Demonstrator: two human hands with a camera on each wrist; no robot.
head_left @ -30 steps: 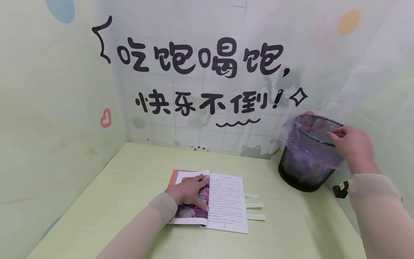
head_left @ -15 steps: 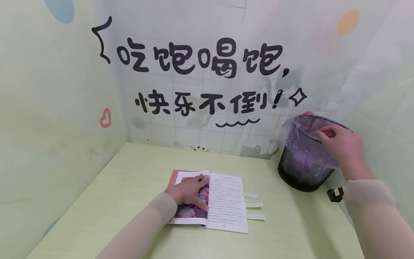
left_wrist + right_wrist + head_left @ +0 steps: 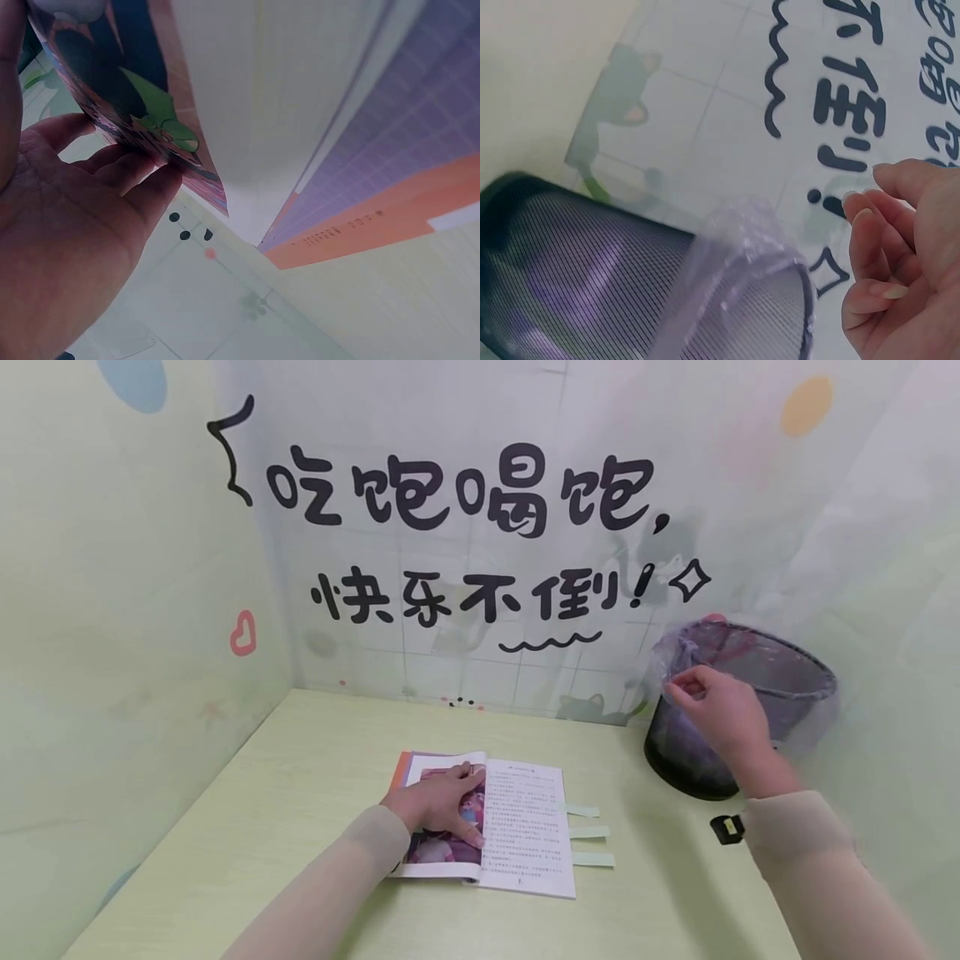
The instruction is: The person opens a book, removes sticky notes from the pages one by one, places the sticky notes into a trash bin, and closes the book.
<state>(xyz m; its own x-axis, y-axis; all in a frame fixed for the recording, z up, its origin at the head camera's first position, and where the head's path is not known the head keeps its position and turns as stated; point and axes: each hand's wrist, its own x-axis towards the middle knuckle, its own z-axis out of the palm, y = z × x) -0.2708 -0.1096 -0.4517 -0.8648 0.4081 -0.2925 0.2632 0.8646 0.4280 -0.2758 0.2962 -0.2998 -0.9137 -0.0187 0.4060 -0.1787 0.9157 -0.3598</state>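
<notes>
An open book [image 3: 525, 827] lies on the table, a colour picture on its left page and printed text on its right. My left hand [image 3: 435, 806] rests on the picture page with fingers spread, holding it down; in the left wrist view the fingers [image 3: 150, 187] lie against that page. Several pale green sticky tabs [image 3: 591, 833] stick out from the book's right edge. My right hand [image 3: 723, 714] is raised in front of the mesh bin [image 3: 667, 752]. Its fingers [image 3: 866, 240] are loosely bent, and I see nothing between them and the thumb.
A translucent purple bag [image 3: 742, 232] lines the bin and folds over its rim. Behind the table [image 3: 300, 793] rises a printed wall [image 3: 450, 677] with large black characters. A small black device [image 3: 727, 828] sits at the right wrist.
My right hand has moved left from the bin's right rim, across its opening, to the bin's front left. The left hand and the book have stayed in place.
</notes>
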